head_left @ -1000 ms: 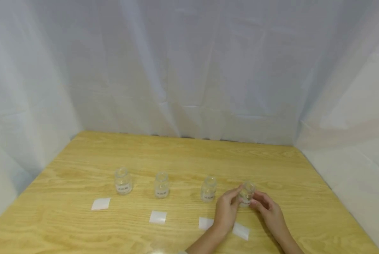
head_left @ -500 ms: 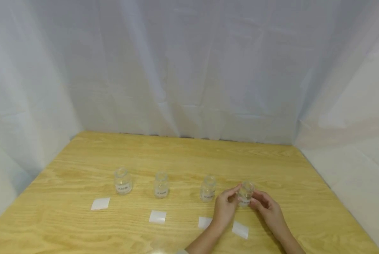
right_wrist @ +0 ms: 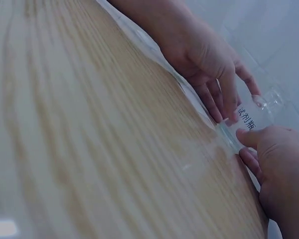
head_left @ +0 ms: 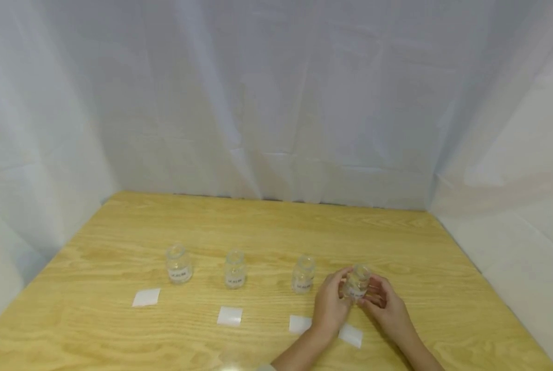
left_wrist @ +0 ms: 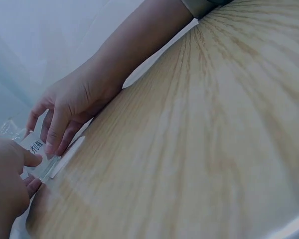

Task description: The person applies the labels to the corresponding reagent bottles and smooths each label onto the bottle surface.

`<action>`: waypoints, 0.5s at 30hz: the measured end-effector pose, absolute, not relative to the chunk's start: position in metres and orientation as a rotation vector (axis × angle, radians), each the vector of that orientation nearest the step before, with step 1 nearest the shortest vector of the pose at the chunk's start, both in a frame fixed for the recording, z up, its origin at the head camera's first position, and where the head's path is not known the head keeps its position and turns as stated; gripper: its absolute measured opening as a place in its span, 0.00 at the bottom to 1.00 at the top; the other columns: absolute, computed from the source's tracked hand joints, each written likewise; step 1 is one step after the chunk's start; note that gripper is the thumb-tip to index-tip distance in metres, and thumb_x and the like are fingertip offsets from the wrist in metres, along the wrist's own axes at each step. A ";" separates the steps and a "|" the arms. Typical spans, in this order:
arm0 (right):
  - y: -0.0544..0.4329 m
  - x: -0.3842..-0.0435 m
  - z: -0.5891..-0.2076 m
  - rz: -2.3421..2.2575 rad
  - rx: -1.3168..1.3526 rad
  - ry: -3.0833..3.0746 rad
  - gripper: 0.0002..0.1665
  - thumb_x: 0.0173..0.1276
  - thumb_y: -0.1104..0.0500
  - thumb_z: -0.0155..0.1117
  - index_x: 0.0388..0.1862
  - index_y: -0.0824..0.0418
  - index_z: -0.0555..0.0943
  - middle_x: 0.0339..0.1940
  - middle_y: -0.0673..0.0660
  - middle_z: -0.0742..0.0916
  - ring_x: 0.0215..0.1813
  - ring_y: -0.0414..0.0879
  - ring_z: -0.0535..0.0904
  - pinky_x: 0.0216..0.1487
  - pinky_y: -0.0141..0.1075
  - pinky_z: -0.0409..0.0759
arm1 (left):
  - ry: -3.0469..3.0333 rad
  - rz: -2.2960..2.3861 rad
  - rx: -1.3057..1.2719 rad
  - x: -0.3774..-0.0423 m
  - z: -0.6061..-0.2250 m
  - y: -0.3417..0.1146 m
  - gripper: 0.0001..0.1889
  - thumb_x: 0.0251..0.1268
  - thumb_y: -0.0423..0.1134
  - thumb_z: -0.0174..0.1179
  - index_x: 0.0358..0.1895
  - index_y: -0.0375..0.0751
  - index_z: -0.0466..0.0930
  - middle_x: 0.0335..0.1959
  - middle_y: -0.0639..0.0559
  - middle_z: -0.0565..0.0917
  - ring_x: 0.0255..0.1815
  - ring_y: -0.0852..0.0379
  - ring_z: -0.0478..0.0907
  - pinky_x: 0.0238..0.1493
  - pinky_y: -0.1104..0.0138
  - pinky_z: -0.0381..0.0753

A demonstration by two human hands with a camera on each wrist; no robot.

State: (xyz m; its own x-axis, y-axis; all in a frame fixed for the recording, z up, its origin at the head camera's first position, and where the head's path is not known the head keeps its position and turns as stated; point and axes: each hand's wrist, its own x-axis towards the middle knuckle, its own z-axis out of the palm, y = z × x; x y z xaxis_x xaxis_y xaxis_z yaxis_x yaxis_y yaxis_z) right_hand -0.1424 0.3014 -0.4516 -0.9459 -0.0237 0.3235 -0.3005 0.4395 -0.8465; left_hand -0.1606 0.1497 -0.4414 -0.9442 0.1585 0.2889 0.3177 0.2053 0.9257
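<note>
Both hands are on a small clear glass reagent bottle (head_left: 358,279), open at the mouth, with a printed white label (right_wrist: 247,118) on its front. My left hand (head_left: 330,304) grips it from the left side, its thumb (left_wrist: 32,159) lying over the label. On the other side my right hand (head_left: 389,312) holds it between thumb and fingers. In the right wrist view the bottle's thick base (right_wrist: 229,138) shows near the table. Part of the label is hidden behind the left fingers in that view.
To the left, three similar labelled bottles (head_left: 302,278) (head_left: 235,273) (head_left: 179,268) stand in a row on the wooden table (head_left: 257,221). Several white paper slips (head_left: 230,316) lie nearer the front, one (head_left: 350,335) between my forearms. White sheeting (head_left: 276,103) encloses the back and sides.
The bottle has shifted slightly left in the hands. The right thumb has slid down and left toward the bottle's base. The other bottles stay where they were.
</note>
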 end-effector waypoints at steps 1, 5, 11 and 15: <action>0.301 -0.143 -0.451 1.485 0.278 -2.430 0.32 0.55 0.74 0.65 0.58 0.71 0.66 0.50 0.68 0.77 0.48 0.46 0.77 0.45 0.30 0.77 | -2.329 -1.829 -0.468 -0.161 -0.442 0.149 0.30 0.47 0.18 0.63 0.55 0.46 0.74 0.49 0.51 0.76 0.45 0.55 0.75 0.41 0.74 0.76; 0.300 -0.144 -0.450 1.415 0.284 -2.407 0.28 0.55 0.75 0.64 0.56 0.71 0.69 0.48 0.67 0.79 0.45 0.42 0.77 0.43 0.29 0.78 | -2.292 -1.798 -0.474 -0.162 -0.442 0.148 0.27 0.49 0.17 0.60 0.53 0.45 0.76 0.47 0.50 0.78 0.43 0.55 0.76 0.40 0.73 0.77; 0.302 -0.143 -0.449 1.470 0.283 -2.374 0.22 0.59 0.75 0.60 0.53 0.72 0.71 0.46 0.67 0.80 0.44 0.38 0.77 0.44 0.26 0.76 | -2.253 -1.848 -0.487 -0.162 -0.441 0.146 0.22 0.53 0.21 0.60 0.51 0.44 0.78 0.45 0.49 0.79 0.42 0.55 0.77 0.40 0.75 0.76; 0.301 -0.141 -0.449 1.475 0.223 -2.390 0.18 0.61 0.74 0.58 0.51 0.72 0.72 0.46 0.68 0.80 0.44 0.34 0.76 0.44 0.24 0.75 | -2.272 -1.872 -0.489 -0.160 -0.441 0.146 0.21 0.54 0.23 0.60 0.52 0.45 0.78 0.47 0.50 0.79 0.45 0.54 0.77 0.42 0.74 0.76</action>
